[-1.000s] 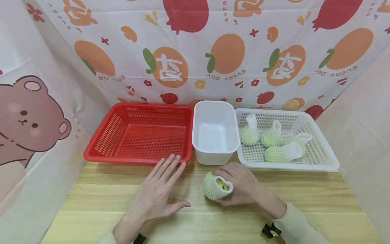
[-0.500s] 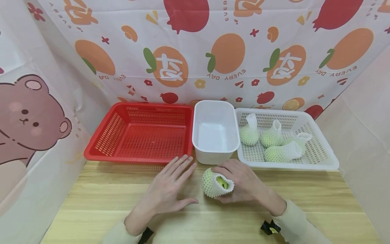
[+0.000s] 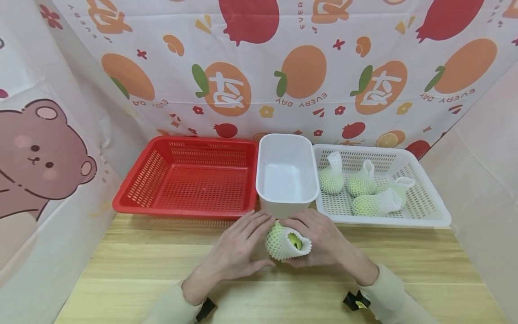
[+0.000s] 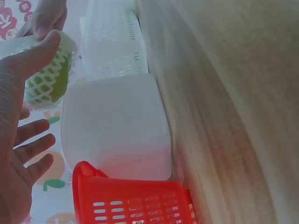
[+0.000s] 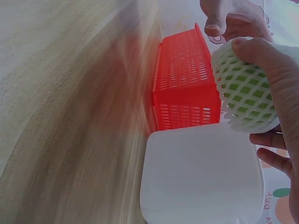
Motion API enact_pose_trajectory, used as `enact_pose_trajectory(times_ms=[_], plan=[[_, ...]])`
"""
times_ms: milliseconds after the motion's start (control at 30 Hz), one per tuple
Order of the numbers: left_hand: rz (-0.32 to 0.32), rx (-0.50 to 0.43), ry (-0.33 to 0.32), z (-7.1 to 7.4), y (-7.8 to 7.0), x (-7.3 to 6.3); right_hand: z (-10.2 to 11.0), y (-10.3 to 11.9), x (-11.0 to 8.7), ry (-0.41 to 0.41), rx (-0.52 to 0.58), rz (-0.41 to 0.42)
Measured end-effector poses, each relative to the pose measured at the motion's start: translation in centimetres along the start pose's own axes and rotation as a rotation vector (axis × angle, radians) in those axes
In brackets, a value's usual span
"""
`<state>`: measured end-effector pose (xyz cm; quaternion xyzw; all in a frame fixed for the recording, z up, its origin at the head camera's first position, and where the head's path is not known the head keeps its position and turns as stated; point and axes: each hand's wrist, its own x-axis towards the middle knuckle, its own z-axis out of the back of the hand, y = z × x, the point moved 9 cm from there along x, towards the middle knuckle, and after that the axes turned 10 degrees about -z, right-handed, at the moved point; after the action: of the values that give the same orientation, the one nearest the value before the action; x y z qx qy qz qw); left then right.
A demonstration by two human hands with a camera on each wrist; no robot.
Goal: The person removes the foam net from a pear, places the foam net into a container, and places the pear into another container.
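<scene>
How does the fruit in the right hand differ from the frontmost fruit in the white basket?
Place: the held fruit is gripped by the right hand; the front fruit lies in the white basket, with no hand on it.
Net opening: the held fruit's opens toward the head camera, showing green inside; the front fruit's extends as a tube toward the right of the head view.
Shared: both are green and wear white mesh nets.

Looks like a small curtained booth, too closed in to tell home from studio. Walled at the back with fruit-printed cloth (image 3: 265,72), on the left with bear-printed cloth (image 3: 44,153) and on the right with plain pale sheeting (image 3: 481,157). Floored with a wood-grain tabletop (image 3: 141,265), set with a red basket (image 3: 204,184), white tub (image 3: 287,177) and white basket (image 3: 425,198) in a row
</scene>
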<state>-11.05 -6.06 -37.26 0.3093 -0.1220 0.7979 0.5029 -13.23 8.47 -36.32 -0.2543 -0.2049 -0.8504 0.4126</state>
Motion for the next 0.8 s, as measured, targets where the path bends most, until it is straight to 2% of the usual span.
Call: enact_pose_trajectory(times_ms=[333, 600, 800], plan=[[-0.036, -0.002, -0.068, -0.15, -0.48, 0.18, -0.06, 0.13, 0.06, -0.004, -0.007, 0.004], [-0.023, -0.012, -0.093, -0.20, -0.60, 0.40, 0.08, 0.11, 0.04, -0.024, 0.013, -0.002], [-0.013, -0.013, -0.133, -0.11, -0.68, 0.48, 0.15, 0.19, -0.01, -0.069, 0.055, 0.013]])
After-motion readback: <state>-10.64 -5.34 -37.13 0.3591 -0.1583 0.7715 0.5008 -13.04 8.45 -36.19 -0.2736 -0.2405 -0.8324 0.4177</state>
